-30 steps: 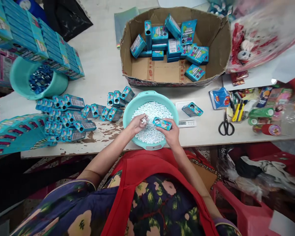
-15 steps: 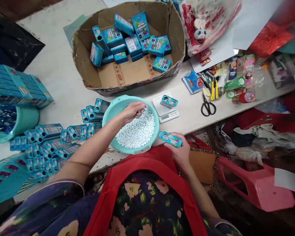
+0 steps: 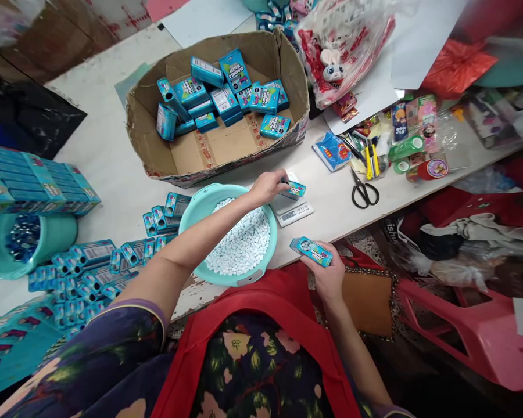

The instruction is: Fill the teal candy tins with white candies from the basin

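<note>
My left hand (image 3: 269,187) reaches across the turquoise basin (image 3: 186,223) to the blue candy box (image 3: 296,190) on the small white scale (image 3: 297,213). Its fingers are closed at the box's left end, covering that part; what is between them is hidden. Small white candies (image 3: 244,244) fill the bottom of the basin. In my right hand (image 3: 329,273) is another candy box (image 3: 312,251), held near the table's front edge. Its round opening faces up and shows white pieces inside.
A cardboard carton (image 3: 174,159) with several candy boxes stands behind the basin. On the left are rows of candy boxes (image 3: 91,267) and a turquoise bucket (image 3: 65,232). Black scissors (image 3: 365,194) and a yellow cutter (image 3: 372,161) lie to the right. A pink stool (image 3: 483,331) stands below.
My left hand has moved right, from above the candies in the basin to the box on the scale. My right hand still holds its box. The view has shifted slightly.
</note>
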{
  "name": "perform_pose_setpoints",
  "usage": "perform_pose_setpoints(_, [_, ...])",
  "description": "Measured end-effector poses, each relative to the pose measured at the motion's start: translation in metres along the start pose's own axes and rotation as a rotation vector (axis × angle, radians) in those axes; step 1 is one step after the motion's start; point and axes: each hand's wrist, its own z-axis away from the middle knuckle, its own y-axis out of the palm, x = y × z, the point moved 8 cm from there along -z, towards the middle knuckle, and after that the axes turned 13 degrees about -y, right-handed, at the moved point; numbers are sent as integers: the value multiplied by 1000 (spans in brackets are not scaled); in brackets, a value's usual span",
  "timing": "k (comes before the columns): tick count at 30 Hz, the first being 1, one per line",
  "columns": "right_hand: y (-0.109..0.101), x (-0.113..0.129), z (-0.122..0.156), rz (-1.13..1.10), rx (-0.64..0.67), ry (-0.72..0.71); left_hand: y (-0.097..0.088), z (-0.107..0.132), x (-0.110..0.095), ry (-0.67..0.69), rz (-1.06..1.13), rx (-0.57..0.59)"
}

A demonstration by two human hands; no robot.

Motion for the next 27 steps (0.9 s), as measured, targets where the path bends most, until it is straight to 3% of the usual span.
perform_pose_setpoints(4, [-2, -4, -1, 3, 1, 17, -18, 11, 11, -56, 434, -36])
perform_pose_setpoints(7, [-3, -1, -3, 9, -9, 5, -31, 39, 44, -278, 887, 21])
perform_pose_setpoints(10, [-3, 3, -6, 13, -28, 5, -39, 81, 87, -439, 1208, 27])
perform_pose_setpoints(14, [-5, 0, -8, 28, -50, 46, -26, 142, 159, -793, 1299, -51])
perform_pose_setpoints(16, [-6, -2, -8, 51, -47, 60, -15, 163, 179, -872, 1265, -33])
perform_pose_setpoints(21, [-6, -4, -9, 82, -33, 33, -4, 174, 180, -788, 1206, 34])
perform_pose_setpoints(27, [-9, -4, -9, 80, -38, 20, -9, 147, 155, -687, 1006, 122])
